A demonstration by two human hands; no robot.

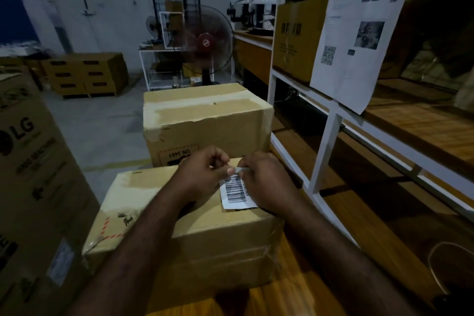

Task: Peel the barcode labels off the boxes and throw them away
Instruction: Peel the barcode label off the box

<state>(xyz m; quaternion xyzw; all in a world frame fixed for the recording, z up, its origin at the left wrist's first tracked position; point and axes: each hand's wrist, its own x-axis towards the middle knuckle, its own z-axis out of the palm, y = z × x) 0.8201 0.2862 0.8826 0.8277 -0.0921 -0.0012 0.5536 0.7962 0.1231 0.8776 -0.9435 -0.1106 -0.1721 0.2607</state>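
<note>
Fingers [225,170] of my left hand [202,173] and right hand [268,183] pinch the curled far edge of the barcode label [234,192] atop the near box [205,241].

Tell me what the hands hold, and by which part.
The left hand and right hand pinch the label by its lifted far edge; the rest lies on the box.
</note>
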